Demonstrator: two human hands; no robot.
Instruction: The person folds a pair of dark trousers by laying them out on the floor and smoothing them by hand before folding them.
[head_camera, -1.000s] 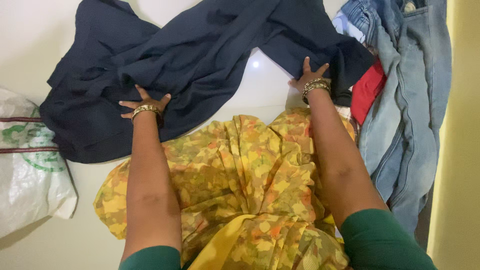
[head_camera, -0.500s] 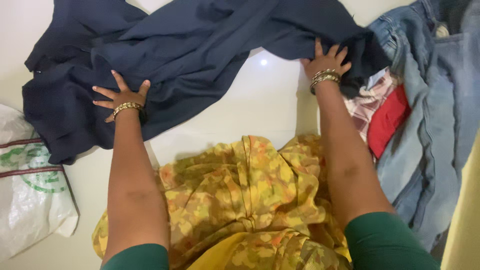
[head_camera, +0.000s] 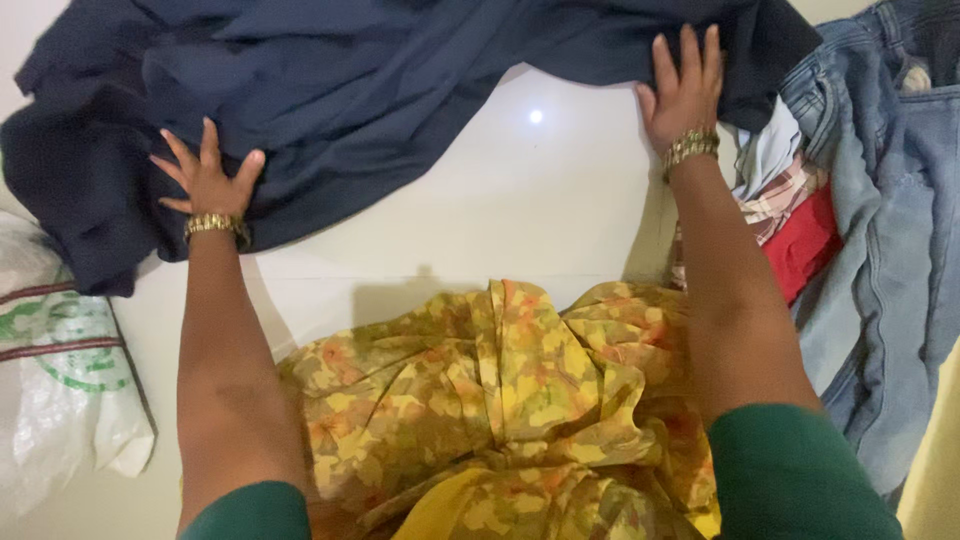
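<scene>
- Left hand (head_camera: 207, 178) lies flat, fingers spread, on the dark blue cloth (head_camera: 380, 90), gripping nothing.
- Right hand (head_camera: 685, 88) presses flat on the cloth's right edge, ungripped.
- The cloth sprawls across the far floor (head_camera: 520, 200).
- Jeans (head_camera: 890, 250) lie right.

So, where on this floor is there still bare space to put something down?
The widest bare patch of white floor lies between the dark blue cloth above and the yellow patterned cloth below, bordered by the two forearms. The right side is crowded with jeans and a red garment; a white sack fills the left edge.
</scene>
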